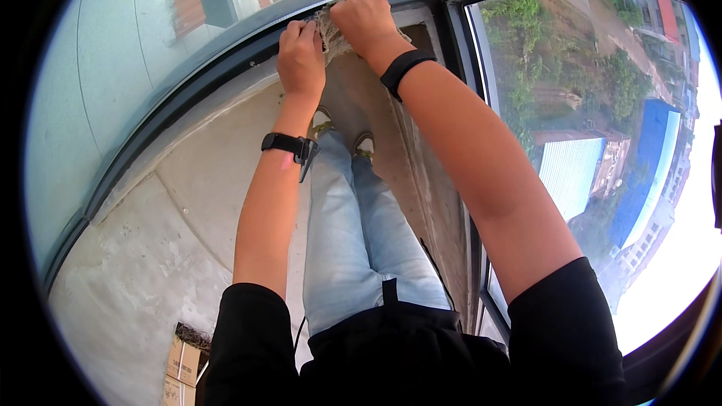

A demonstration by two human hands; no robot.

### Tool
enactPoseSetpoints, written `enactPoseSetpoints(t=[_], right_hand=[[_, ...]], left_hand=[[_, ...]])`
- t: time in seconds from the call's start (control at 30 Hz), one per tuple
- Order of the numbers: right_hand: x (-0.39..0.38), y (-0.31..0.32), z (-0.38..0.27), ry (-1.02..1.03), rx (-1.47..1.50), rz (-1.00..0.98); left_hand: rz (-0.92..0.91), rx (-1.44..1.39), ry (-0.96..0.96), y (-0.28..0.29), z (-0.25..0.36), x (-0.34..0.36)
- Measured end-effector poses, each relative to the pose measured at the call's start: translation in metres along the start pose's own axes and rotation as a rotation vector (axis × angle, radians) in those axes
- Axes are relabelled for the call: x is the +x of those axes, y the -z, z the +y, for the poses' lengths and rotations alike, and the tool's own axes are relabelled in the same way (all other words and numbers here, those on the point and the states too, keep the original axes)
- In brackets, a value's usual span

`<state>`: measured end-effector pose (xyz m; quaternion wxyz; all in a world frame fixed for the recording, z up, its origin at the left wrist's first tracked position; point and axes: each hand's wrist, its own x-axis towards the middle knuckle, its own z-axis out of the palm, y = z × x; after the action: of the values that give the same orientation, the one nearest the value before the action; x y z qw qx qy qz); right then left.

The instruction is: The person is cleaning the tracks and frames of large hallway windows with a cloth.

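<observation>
A rumpled beige-grey cloth [329,32] lies against the dark window frame [263,49] near its corner at the top of the view. My right hand [365,21] is closed in a fist over the cloth, and its edges stick out on both sides of the fingers. Close by on the left, my left hand [301,60] has its fingers bent and pinched on the cloth's left edge, beside the frame rail. Both arms reach forward, each with a black band at the wrist.
Below the frame runs a concrete ledge [203,120] and a bare grey floor [135,278]. To the right a second window [556,68] looks out on trees and roofs far below. Cardboard boxes [180,365] stand at the lower left. My shoes [364,144] are near the wall.
</observation>
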<state>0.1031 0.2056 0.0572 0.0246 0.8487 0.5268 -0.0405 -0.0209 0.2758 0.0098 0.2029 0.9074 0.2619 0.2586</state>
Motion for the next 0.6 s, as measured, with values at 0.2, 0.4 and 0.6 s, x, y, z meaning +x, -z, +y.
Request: enactPoseSetpoints(t=[0.2, 0.4, 0.6], right_hand=[[-0.003, -0.007, 0.001, -0.016, 0.022, 0.062], [0.000, -0.009, 0.002, 0.004, 0.039, 0.076], [-0.005, -0.012, 0.004, 0.004, 0.050, 0.063]], left_hand=[[-0.018, 0.045, 0.015, 0.013, -0.015, -0.001], [-0.053, 0.091, -0.100, 0.011, -0.007, 0.005], [-0.083, 0.088, -0.063, 0.021, -0.014, 0.005]])
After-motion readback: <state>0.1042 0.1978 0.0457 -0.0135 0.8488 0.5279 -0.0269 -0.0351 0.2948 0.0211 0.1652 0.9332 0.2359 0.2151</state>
